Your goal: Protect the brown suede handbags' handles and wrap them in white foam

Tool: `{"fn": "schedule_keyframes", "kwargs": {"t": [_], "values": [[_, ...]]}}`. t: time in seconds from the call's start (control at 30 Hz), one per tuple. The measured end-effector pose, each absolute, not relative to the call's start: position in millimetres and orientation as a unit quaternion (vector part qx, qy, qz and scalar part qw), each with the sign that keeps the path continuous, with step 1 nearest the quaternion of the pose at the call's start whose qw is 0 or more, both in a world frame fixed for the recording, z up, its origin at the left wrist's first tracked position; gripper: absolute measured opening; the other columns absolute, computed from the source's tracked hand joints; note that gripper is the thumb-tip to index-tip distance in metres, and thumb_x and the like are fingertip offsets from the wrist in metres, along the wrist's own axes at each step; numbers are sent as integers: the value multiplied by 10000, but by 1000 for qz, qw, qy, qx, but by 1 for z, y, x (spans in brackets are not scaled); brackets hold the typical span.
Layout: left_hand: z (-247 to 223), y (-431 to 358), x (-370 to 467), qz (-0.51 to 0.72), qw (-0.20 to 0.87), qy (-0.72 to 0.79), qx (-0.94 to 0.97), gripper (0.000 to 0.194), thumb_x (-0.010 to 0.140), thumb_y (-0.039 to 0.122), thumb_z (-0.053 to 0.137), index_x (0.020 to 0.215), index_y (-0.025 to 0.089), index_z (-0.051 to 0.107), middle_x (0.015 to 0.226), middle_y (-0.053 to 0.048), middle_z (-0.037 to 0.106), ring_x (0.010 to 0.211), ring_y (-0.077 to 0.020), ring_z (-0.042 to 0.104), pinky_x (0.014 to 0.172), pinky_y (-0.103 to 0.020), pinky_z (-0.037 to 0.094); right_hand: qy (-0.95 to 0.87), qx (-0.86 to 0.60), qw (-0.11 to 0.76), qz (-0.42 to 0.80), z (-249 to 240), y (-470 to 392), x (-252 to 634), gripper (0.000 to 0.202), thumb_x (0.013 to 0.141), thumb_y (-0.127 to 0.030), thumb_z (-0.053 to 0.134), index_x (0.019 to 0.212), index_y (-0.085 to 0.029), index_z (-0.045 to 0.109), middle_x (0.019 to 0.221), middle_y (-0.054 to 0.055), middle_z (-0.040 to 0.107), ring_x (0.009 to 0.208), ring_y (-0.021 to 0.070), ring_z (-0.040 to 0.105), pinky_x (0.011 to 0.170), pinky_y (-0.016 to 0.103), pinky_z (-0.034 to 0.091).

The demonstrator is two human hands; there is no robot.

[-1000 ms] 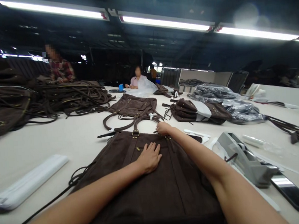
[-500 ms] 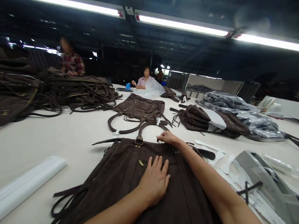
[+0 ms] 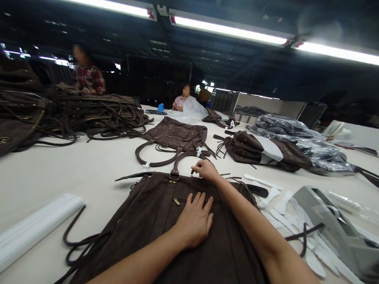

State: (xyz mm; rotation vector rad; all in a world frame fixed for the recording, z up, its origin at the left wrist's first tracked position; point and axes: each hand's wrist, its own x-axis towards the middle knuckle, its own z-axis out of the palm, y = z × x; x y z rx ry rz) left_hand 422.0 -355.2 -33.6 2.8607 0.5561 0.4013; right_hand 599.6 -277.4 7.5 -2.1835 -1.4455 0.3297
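Note:
A dark brown handbag (image 3: 150,243) lies flat before me on the table, its handle (image 3: 175,162) stretched out at the far end. My left hand (image 3: 196,218) rests flat on its front panel, fingers stretched out, right of a brass zipper pull (image 3: 176,201). At the bag's top edge my right hand (image 3: 206,170) is closed in a pinch. A small dark piece with a bit of metal shows at the fingertips, too small to name. Just beyond lies a second brown handbag (image 3: 179,134), its handles wrapped with small white pieces.
Brown bags (image 3: 104,113) are piled at the left. A white roll (image 3: 37,228) lies nearer. To the right are another bag (image 3: 241,149), plastic-wrapped bags (image 3: 285,132), white strips (image 3: 283,205) and a grey tape dispenser (image 3: 329,227). Two people work across the table.
My right hand has lifted slightly from the bag's top edge and shifted a little left, still pinching. My left hand stays flat on the bag. The view has shifted slightly.

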Motion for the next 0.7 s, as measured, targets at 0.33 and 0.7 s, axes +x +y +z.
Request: {"fn": "schedule_keyframes", "kwargs": {"t": [0.33,0.7], "values": [[-33,-317,423,191,118,284,932,403,952,319,393,1192,92,624,1363,-159,546,1306,-276,462,1145,-426,319,-597,-778,124,150,23,-333,644,191,810,-375,682,906,-231,762,849,8,720,783,153,627,680,222,414],[-37,-284,421,178,77,305,932,490,915,248,384,1362,66,467,1460,-185,442,1403,-298,329,1180,-545,153,-595,-774,181,122,-1,-316,639,174,831,-345,672,797,-174,680,722,22,651,681,141,546,614,235,340]]}}
